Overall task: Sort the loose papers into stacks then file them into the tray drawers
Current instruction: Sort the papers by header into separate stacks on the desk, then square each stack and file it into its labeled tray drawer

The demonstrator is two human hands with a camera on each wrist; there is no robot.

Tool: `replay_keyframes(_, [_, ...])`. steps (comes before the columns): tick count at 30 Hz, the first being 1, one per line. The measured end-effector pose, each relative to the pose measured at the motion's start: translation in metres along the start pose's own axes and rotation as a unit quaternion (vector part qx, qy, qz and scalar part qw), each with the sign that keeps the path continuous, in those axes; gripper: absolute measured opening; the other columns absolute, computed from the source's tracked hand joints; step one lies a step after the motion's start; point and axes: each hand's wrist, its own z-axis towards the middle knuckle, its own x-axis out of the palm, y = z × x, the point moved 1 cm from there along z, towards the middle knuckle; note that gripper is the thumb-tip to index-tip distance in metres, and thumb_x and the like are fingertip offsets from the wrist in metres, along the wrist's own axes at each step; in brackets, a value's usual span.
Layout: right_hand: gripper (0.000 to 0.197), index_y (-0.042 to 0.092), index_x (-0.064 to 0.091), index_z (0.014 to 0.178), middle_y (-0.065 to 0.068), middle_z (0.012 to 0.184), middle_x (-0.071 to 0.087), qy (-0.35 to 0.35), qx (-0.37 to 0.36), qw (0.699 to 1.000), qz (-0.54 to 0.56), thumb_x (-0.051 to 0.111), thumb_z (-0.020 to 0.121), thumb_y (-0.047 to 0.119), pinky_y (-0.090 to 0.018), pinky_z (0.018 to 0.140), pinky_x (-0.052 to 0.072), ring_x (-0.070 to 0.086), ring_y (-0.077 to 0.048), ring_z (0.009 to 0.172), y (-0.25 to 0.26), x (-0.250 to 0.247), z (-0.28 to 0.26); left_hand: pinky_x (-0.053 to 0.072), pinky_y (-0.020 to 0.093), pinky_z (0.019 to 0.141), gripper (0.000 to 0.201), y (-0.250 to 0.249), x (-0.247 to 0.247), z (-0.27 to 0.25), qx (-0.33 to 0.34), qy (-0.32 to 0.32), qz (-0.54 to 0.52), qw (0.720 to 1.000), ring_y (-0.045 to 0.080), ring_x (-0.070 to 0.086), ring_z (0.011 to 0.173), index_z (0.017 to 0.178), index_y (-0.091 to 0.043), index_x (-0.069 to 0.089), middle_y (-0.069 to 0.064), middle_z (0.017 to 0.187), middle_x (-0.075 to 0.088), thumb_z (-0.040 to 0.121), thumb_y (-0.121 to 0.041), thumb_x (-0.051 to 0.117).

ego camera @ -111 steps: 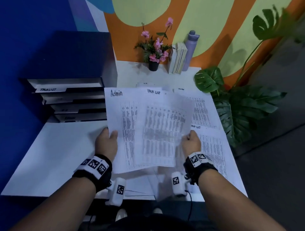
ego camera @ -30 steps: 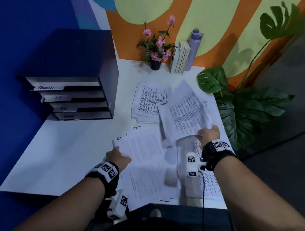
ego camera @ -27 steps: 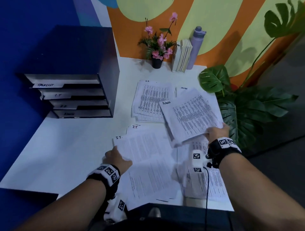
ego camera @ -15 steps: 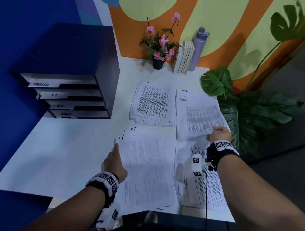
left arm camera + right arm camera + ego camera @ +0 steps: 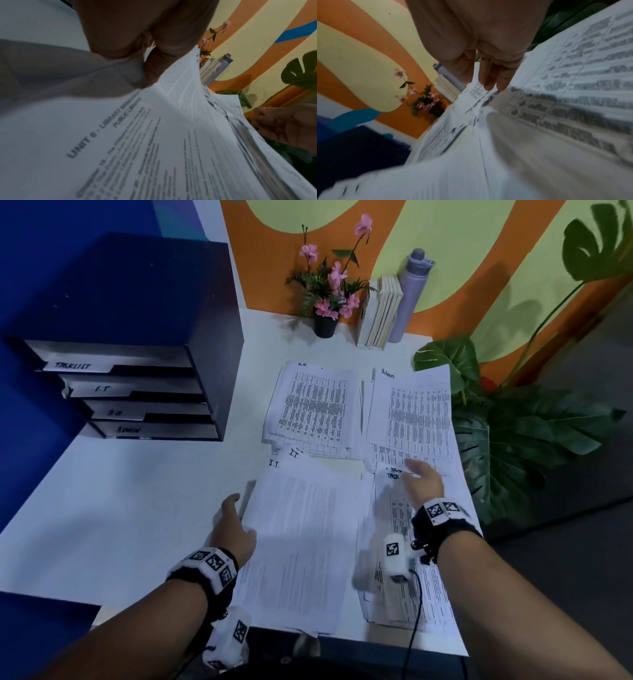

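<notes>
Four paper stacks lie on the white desk [image 5: 120, 508]. The H.R stack [image 5: 313, 409] and the Admin stack [image 5: 411, 412] are at the back. The I.T stack [image 5: 301, 542] and the task list stack [image 5: 407, 587] are in front. My left hand [image 5: 233, 518] rests with straight fingers against the I.T stack's left edge [image 5: 171, 75]. My right hand [image 5: 419, 477] hovers flat at the top of the task list stack, its fingertips [image 5: 489, 83] touching paper and holding nothing. The dark tray drawers [image 5: 130, 392], labelled Tasklist, I.T, H.R and Admin, stand at the back left.
A flower pot [image 5: 324, 325], upright books [image 5: 380, 309] and a purple bottle [image 5: 412, 292] line the back wall. A large leafy plant [image 5: 513, 433] stands just off the desk's right edge. Bare desk surface lies left of the stacks, in front of the drawers.
My right hand laid the Admin sheet on the back-right stack, let go and drew back over the task list stack. My left hand straightened along the I.T stack's left edge.
</notes>
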Motion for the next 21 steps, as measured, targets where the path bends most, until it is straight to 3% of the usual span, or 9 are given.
replay_keyframes(3, [0.045,0.015,0.050,0.136,-0.006,0.140,0.053,0.104,-0.019,0.994,0.000,0.058,0.092,0.015,-0.038,0.110,0.038,0.050,-0.024,0.128,0.002,0.026,-0.026,0.043,0.030,0.084,0.048,-0.012,-0.013,-0.004,0.036,0.015,-0.014,0.999,0.022,0.051,0.097,0.138,-0.011,0.041,0.016,0.129,0.056,0.091,-0.004,0.048])
replay_keyframes(7, [0.083,0.024,0.022,0.150,-0.001,0.149,0.040,0.220,-0.007,0.973,0.067,0.070,0.083,0.032,-0.043,0.114,0.033,0.041,-0.021,0.136,0.007,0.055,-0.059,0.042,0.030,0.093,0.037,-0.032,-0.040,-0.010,0.083,-0.022,-0.096,0.992,0.021,0.055,0.105,0.131,-0.010,0.051,0.010,0.123,0.061,0.094,-0.006,0.051])
replay_keyframes(9, [0.082,0.029,0.026,0.145,-0.004,0.139,0.052,0.211,-0.023,0.973,0.092,0.073,0.077,0.032,-0.045,0.109,0.040,0.051,-0.023,0.127,0.019,0.063,-0.068,0.046,0.034,0.098,0.031,-0.044,-0.053,-0.016,0.104,-0.033,-0.153,0.982,0.020,0.059,0.105,0.127,-0.013,0.054,0.005,0.118,0.063,0.096,-0.010,0.051])
replay_keyframes(12, [0.044,0.023,0.047,0.115,-0.020,0.115,0.061,0.125,-0.092,0.983,0.101,0.067,0.077,0.029,-0.051,0.098,0.048,0.059,-0.037,0.109,0.045,0.066,-0.083,0.049,0.023,0.088,0.024,-0.058,-0.070,-0.025,0.146,-0.034,-0.234,0.961,0.003,0.060,0.094,0.121,-0.024,0.055,-0.006,0.110,0.063,0.099,-0.017,0.047])
replay_keyframes(14, [0.025,0.032,0.053,0.097,-0.019,0.108,0.063,0.091,-0.136,0.974,0.155,0.064,0.079,0.019,-0.048,0.096,0.050,0.061,-0.035,0.103,0.064,0.066,-0.099,0.049,0.027,0.090,0.026,-0.059,-0.079,-0.027,0.165,-0.039,-0.265,0.949,0.005,0.061,0.100,0.123,-0.029,0.053,-0.010,0.113,0.064,0.100,-0.021,0.044])
replay_keyframes(17, [0.047,0.043,0.053,0.098,0.003,0.103,0.066,0.081,-0.187,0.954,0.219,0.059,0.084,-0.002,-0.034,0.093,0.050,0.063,-0.017,0.099,0.080,0.067,-0.120,0.048,0.032,0.096,0.031,-0.055,-0.086,-0.024,0.174,-0.053,-0.292,0.939,0.007,0.061,0.110,0.127,-0.031,0.051,-0.015,0.117,0.064,0.098,-0.021,0.049])
replay_keyframes(20, [0.058,0.048,0.048,0.106,-0.004,0.117,0.062,0.099,-0.191,0.944,0.250,0.061,0.076,0.000,-0.036,0.097,0.049,0.059,-0.022,0.111,0.082,0.077,-0.138,0.048,0.028,0.098,0.040,-0.050,-0.095,-0.025,0.175,-0.072,-0.311,0.931,0.001,0.061,0.107,0.126,-0.027,0.050,-0.011,0.117,0.065,0.090,-0.010,0.061])
replay_keyframes(21, [0.062,0.054,0.047,0.106,-0.006,0.120,0.059,0.098,-0.188,0.947,0.239,0.061,0.073,0.002,-0.036,0.096,0.049,0.057,-0.024,0.113,0.081,0.080,-0.142,0.051,0.032,0.096,0.046,-0.048,-0.097,-0.024,0.164,-0.073,-0.319,0.931,0.005,0.063,0.103,0.121,-0.029,0.052,-0.011,0.111,0.066,0.086,-0.003,0.064])
